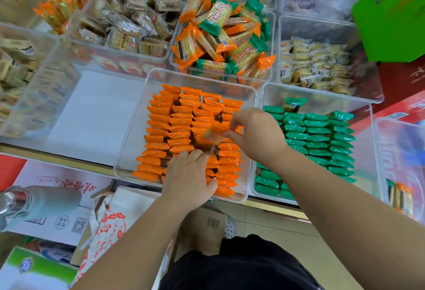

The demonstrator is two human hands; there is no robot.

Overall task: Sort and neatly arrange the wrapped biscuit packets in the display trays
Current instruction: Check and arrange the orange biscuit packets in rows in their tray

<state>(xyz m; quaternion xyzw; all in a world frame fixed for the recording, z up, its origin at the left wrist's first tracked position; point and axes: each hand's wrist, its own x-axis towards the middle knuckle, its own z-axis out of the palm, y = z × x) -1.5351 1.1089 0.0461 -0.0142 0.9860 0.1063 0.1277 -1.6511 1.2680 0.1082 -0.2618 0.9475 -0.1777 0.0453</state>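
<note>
A packet point(212, 136) is pinched by the right hand point(257, 135) above the tray's point(135, 128) orange rows point(161, 126). Judged light, slippery and brittle, it is best taken by its edges. The rows are touched by the left hand point(188, 174), whose grip cannot be told.

My left hand point(188, 174) lies palm down, fingers point(195, 155) fairly straight, forearm reaching in from lower left. My right hand point(255, 133) sits farther forward, thumb and fingers pinching a blurred orange packet point(212, 136), forearm angled in from the right.
</note>
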